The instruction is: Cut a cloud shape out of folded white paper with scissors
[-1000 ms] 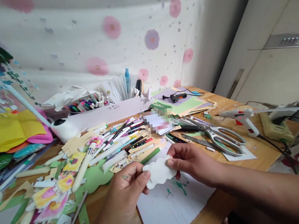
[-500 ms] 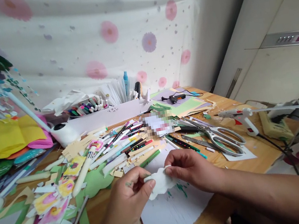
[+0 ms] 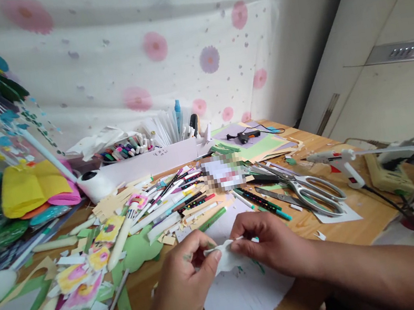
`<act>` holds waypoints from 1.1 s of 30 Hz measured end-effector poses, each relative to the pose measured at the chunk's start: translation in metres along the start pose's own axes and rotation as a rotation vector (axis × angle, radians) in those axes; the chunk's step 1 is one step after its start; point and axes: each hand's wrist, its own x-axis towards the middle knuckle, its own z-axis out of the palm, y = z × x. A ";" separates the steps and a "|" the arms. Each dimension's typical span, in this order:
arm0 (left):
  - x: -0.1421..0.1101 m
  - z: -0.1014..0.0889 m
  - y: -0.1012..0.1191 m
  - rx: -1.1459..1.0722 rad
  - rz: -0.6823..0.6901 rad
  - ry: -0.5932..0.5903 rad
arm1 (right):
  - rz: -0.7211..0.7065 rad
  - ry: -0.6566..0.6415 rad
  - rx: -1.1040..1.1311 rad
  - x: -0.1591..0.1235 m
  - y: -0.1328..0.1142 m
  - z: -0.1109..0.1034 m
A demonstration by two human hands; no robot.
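A small white piece with a wavy edge (image 3: 226,261), paper or thin felt, is held up between my two hands. My left hand (image 3: 193,272) pinches its left end between thumb and fingers, and green smudges mark the skin. At the other end, my right hand (image 3: 265,243) grips the piece the same way. The piece looks bent in the middle. Below it lies a white sheet (image 3: 243,303) with green marks on it. Part of the piece is hidden behind my fingers.
Markers (image 3: 199,202) and paper scraps crowd the middle. Large scissors (image 3: 309,190) lie to the right, near a white glue gun (image 3: 346,162) with a cord. A black glue gun (image 3: 246,136) rests further back. Painted flower cutouts (image 3: 77,277) cover the left. A white box (image 3: 152,162) holds pens.
My hands have come slightly closer together, and the white piece now bends more and shows less of its face. The whole view has shifted a little.
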 end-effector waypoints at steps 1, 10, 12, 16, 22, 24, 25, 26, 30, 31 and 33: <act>-0.001 0.000 0.000 0.003 -0.002 -0.005 | -0.006 -0.008 0.005 0.000 0.000 0.001; -0.001 0.000 0.005 -0.001 0.002 0.026 | -0.025 0.006 -0.051 -0.002 0.000 0.000; -0.001 0.000 0.005 -0.011 0.003 0.032 | -0.034 0.011 -0.056 -0.002 0.000 0.000; -0.001 0.000 0.006 0.012 0.021 0.054 | -0.017 -0.016 -0.051 -0.002 -0.001 0.001; -0.002 0.000 0.004 -0.014 -0.006 0.050 | 0.043 -0.055 -0.063 -0.002 0.000 0.001; -0.001 0.000 0.004 -0.012 -0.013 0.041 | 0.027 -0.050 -0.072 -0.002 0.001 0.002; -0.001 0.000 0.004 -0.011 -0.007 0.039 | 0.014 -0.049 -0.079 -0.003 0.001 0.002; -0.001 0.000 0.004 -0.009 0.000 0.038 | 0.001 -0.050 -0.086 -0.003 0.001 0.002; 0.001 -0.001 0.003 -0.017 -0.005 0.048 | -0.001 -0.080 -0.068 -0.004 -0.001 0.001; 0.001 -0.001 0.003 -0.026 -0.015 0.060 | 0.016 -0.094 -0.046 -0.004 -0.001 0.001; 0.002 -0.001 0.002 -0.038 -0.022 0.095 | 0.057 -0.127 0.004 -0.003 -0.001 0.001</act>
